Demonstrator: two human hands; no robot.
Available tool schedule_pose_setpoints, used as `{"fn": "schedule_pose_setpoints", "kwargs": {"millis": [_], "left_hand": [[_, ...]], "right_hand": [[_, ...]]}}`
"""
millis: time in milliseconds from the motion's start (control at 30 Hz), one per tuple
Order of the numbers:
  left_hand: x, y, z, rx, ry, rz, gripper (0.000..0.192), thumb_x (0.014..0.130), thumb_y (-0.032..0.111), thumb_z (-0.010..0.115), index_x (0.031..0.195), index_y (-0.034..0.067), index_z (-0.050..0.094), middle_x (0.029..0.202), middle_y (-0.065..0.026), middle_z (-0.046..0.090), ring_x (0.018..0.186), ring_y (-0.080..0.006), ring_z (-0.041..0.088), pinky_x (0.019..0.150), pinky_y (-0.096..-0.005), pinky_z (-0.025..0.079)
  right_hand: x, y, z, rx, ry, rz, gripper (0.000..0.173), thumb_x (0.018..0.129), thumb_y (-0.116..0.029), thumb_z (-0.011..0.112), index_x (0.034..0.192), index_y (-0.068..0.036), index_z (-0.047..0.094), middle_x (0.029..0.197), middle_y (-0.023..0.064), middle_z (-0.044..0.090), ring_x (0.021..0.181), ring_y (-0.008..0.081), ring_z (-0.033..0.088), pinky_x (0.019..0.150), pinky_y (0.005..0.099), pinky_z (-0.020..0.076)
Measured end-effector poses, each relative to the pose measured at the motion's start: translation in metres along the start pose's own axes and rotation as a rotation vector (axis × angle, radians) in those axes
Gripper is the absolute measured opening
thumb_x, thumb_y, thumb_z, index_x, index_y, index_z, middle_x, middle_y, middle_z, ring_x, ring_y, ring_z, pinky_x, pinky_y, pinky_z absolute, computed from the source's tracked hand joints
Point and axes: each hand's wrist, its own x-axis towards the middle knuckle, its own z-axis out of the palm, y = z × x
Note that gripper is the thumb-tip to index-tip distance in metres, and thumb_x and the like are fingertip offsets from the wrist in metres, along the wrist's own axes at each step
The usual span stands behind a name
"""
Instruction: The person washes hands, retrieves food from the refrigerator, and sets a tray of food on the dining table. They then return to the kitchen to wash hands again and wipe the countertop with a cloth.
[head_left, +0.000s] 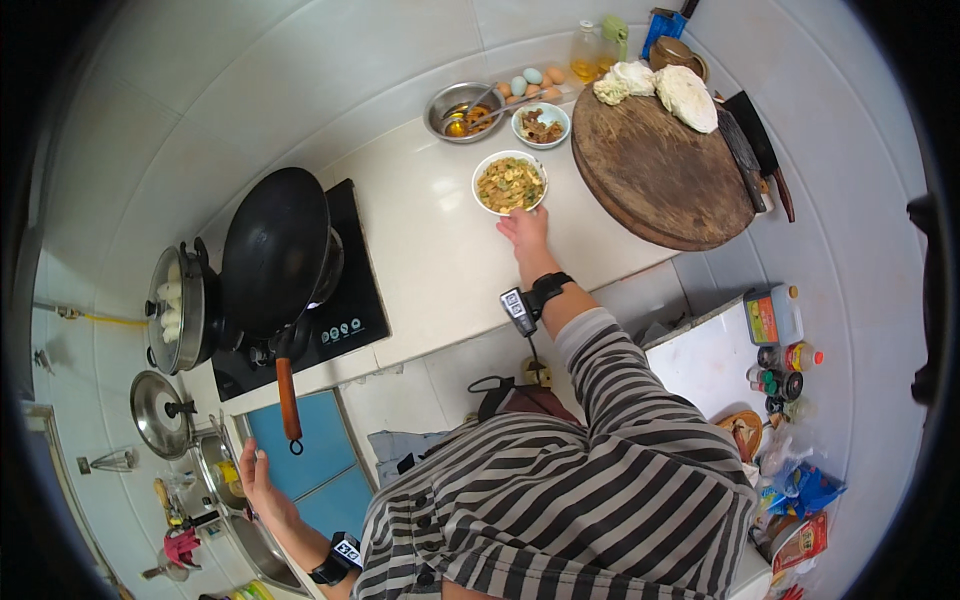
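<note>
My right hand (525, 229) touches the near rim of a white bowl (510, 182) of cooked egg with chopped vegetables on the counter; whether it grips the rim cannot be told. Just behind stand a smaller bowl of browned food pieces (541, 125) and a steel bowl (465, 112) with oily liquid and utensils. My left hand (264, 480) is raised near the sink with fingers apart, holding nothing. Beyond it a black wok (276, 251) with a wooden handle (288, 397) sits tilted on the gas stove (352, 300).
A round wooden chopping board (660, 165) bears cabbage pieces (686, 97), with cleavers (750, 150) at its right. Eggs (532, 79) lie by the wall. A lidded steamer pot (176, 307) stands left of the wok, a loose pot lid (160, 414) near the sink (262, 551). Bottles (791, 356) line the right side.
</note>
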Motion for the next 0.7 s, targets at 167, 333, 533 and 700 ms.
{"fn": "schedule_pose_setpoints", "kwargs": {"millis": [167, 333, 533, 700], "left_hand": [[-0.003, -0.002, -0.005, -0.025, 0.046, -0.011, 0.031, 0.086, 0.010, 0.057, 0.116, 0.001, 0.055, 0.111, -0.0062, 0.057, 0.101, -0.0139, 0.050, 0.093, -0.0280, 0.036], [-0.007, -0.012, -0.014, -0.014, 0.080, -0.006, 0.032, 0.086, 0.011, 0.056, 0.116, 0.000, 0.054, 0.113, -0.0071, 0.057, 0.105, -0.0140, 0.049, 0.096, -0.0280, 0.032], [-0.014, -0.014, -0.016, 0.025, 0.132, -0.055, 0.031, 0.086, 0.011, 0.057, 0.115, 0.000, 0.056, 0.114, -0.0066, 0.057, 0.108, -0.0146, 0.047, 0.099, -0.0300, 0.029], [-0.018, -0.004, -0.015, 0.108, 0.190, -0.032, 0.033, 0.085, 0.011, 0.057, 0.117, 0.000, 0.055, 0.116, -0.0074, 0.056, 0.111, -0.0150, 0.046, 0.100, -0.0303, 0.028]], "right_hand": [[-0.018, 0.028, 0.037, 0.006, -0.146, 0.027, 0.076, 0.077, 0.006, 0.053, 0.138, -0.004, 0.009, 0.114, 0.0235, 0.045, 0.098, 0.0363, 0.057, 0.075, 0.0439, 0.0561], [-0.001, 0.009, 0.014, -0.391, -0.172, 0.116, 0.072, 0.081, 0.002, 0.049, 0.142, -0.011, 0.012, 0.105, 0.0173, 0.053, 0.086, 0.0317, 0.063, 0.063, 0.0441, 0.0558], [0.064, -0.051, 0.011, -1.248, -0.149, -0.706, 0.045, 0.076, -0.001, 0.049, 0.116, -0.017, 0.060, 0.100, 0.0140, 0.063, 0.096, 0.0286, 0.060, 0.081, 0.0360, 0.0469], [0.063, -0.062, 0.031, -1.360, -0.268, -0.678, 0.042, 0.078, 0.000, 0.045, 0.113, -0.016, 0.063, 0.099, 0.0129, 0.065, 0.093, 0.0281, 0.061, 0.082, 0.0349, 0.0473]]}}
